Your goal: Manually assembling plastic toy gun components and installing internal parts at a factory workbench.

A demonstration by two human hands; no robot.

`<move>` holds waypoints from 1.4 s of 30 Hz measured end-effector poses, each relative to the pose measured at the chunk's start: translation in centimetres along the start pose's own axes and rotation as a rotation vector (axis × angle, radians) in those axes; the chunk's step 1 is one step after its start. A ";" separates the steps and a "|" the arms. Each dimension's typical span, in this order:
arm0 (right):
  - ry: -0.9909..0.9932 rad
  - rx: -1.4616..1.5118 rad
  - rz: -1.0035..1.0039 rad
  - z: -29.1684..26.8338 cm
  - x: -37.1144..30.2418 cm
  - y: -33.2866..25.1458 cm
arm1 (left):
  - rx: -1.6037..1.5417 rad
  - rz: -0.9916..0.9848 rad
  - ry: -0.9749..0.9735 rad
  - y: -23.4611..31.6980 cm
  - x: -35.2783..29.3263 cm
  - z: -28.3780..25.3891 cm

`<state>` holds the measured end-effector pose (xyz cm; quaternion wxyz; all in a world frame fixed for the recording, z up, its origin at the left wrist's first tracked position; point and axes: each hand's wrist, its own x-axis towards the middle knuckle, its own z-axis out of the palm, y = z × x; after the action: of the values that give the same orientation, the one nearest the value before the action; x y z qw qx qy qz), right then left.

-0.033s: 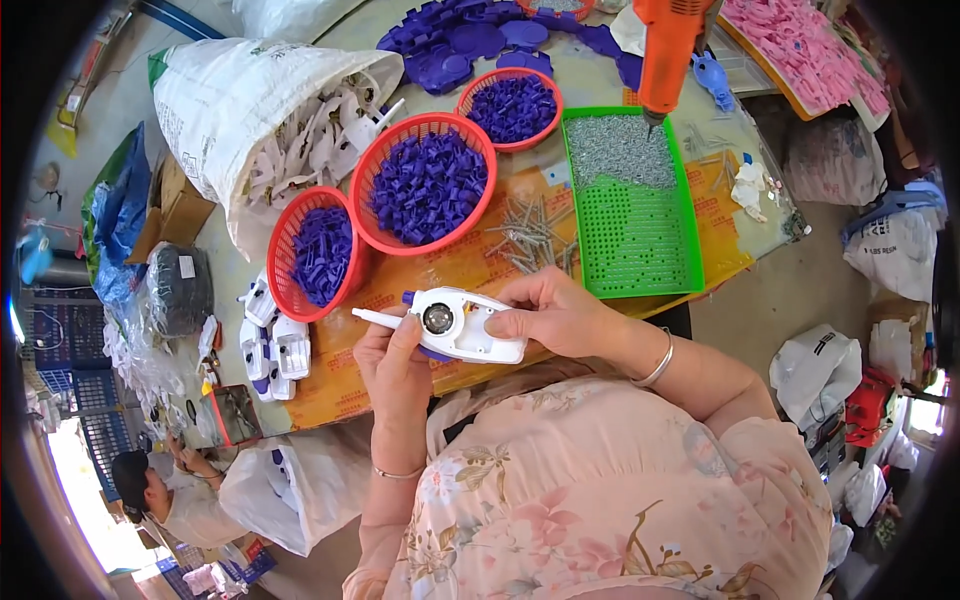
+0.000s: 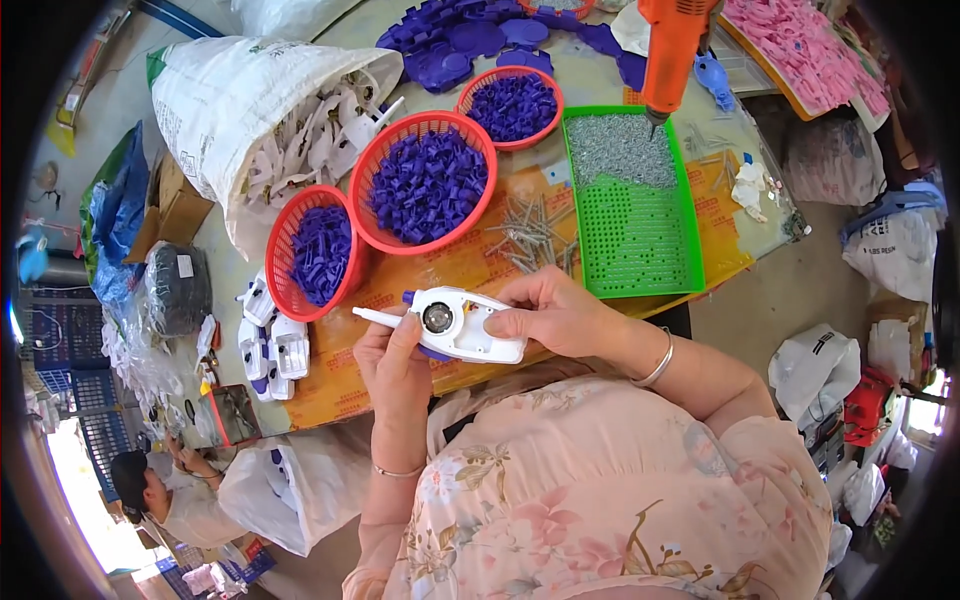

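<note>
Between my two hands, in front of my chest, is a white plastic housing [image 2: 475, 342] with purple parts at its edge and underside. A round dark part sits in a ring on its left half, and a white stem sticks out to the left. My left hand [image 2: 393, 360] grips the left end, thumb beside the ring. The right end is pinched by my right hand [image 2: 548, 312], its thumb lying over the open cavity. Loose metal rods or long screws [image 2: 535, 235] lie on the table just beyond the housing.
Red baskets of purple pieces [image 2: 425, 187] stand beyond my hands. A green tray [image 2: 690, 215] holds small screws, with an orange power screwdriver [image 2: 668, 55] hanging above. Left are a white sack [image 2: 215, 110] of parts and several white housings [image 2: 270, 345]. Another person [image 2: 160, 485] sits lower left.
</note>
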<state>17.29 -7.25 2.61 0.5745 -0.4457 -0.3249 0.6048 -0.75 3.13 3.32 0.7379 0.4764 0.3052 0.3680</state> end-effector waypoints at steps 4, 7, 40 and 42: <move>0.037 -0.026 0.136 -0.3 0.3 -0.6 | -0.062 -0.080 0.015 -0.8 0.6 -0.8; 0.059 -0.043 0.141 -0.2 0.0 -0.9 | -0.069 -0.126 0.040 -1.0 0.3 -0.5; 0.052 -0.531 0.053 1.1 -1.0 0.2 | -0.070 0.106 0.022 0.9 3.9 1.1; -0.015 -0.591 0.094 1.3 -0.7 -0.9 | -0.051 0.112 0.015 1.2 3.7 0.6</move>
<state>16.46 -7.65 4.08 0.3886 -0.6040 -0.4700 0.5131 1.51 6.27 4.26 0.7258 0.4709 0.2739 0.4200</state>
